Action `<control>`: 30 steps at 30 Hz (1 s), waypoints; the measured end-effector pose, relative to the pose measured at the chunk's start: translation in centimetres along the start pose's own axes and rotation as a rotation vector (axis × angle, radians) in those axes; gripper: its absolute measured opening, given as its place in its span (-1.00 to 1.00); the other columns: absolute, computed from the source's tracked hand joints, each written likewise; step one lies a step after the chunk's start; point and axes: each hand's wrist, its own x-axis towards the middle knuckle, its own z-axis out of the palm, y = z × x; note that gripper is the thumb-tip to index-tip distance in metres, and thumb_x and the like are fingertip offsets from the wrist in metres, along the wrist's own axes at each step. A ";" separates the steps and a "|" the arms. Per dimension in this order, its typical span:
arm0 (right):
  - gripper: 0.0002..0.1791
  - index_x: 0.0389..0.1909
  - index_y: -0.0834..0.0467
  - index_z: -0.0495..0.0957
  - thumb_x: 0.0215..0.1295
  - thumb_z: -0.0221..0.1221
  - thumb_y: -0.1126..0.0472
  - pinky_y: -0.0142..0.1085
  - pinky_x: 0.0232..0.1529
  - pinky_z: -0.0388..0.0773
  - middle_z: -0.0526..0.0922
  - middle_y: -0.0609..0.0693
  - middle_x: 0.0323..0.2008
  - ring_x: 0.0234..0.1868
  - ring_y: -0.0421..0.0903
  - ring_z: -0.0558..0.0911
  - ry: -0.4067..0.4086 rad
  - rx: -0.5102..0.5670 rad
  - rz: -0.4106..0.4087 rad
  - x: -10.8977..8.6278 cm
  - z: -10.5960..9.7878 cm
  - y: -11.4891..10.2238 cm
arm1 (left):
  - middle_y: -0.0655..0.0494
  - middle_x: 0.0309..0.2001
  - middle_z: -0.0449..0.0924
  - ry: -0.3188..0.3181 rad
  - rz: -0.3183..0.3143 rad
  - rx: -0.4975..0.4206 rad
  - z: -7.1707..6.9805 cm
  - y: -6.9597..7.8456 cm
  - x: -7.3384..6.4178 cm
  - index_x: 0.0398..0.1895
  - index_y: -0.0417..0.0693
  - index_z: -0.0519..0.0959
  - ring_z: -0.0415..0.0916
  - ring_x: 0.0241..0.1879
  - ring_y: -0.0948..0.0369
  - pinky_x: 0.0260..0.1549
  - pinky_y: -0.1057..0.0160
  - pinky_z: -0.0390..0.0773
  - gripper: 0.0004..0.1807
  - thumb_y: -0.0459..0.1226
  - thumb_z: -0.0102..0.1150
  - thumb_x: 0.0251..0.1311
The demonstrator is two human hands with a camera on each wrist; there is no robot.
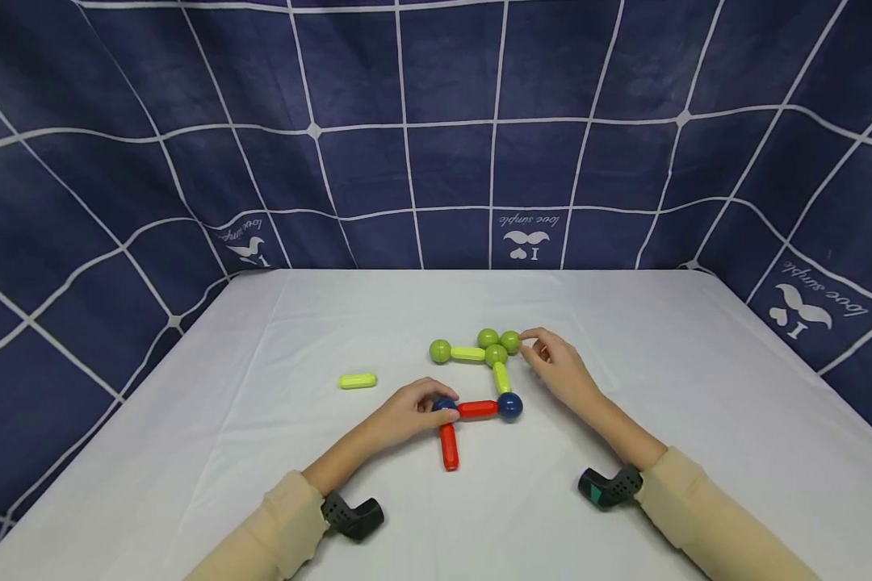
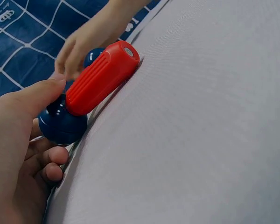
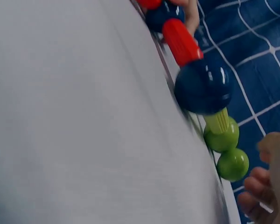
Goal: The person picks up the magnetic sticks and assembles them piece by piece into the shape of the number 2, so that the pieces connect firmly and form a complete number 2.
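My left hand [image 1: 414, 413] grips a blue ball [image 2: 63, 122] between thumb and fingers. From that ball one red rod [image 1: 450, 448] points toward me, and a second red rod [image 1: 477, 410] runs right to another blue ball [image 1: 509, 407]. A yellow-green rod [image 1: 501, 378] links this ball to a green ball [image 1: 496, 355]. Two more green balls, one on the left [image 1: 488, 338] and one on the right [image 1: 510, 341], sit just behind it. My right hand [image 1: 558, 371], fingers loosely bent and holding nothing, has its fingertips close beside the right-hand one.
Another yellow-green rod [image 1: 468, 353] reaches left from the joined green ball to a green end ball [image 1: 440, 351]. A loose yellow-green rod [image 1: 358, 381] lies left of the structure on the white tabletop [image 1: 298, 323]. Behind hangs a blue checked cloth [image 1: 450, 161].
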 end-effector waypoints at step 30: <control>-0.59 -0.06 0.11 0.47 0.18 0.14 -0.07 -0.43 -0.54 0.30 0.47 -0.06 -0.50 -0.50 -0.20 0.37 -0.065 -0.021 -0.053 -1.0 0.2 -1.6 | 0.16 -0.52 0.37 -0.001 -0.073 -0.091 0.0 0.0 0.2 -0.17 0.01 0.49 0.29 -0.50 0.28 -0.51 0.41 0.30 -0.64 -0.08 0.29 -0.01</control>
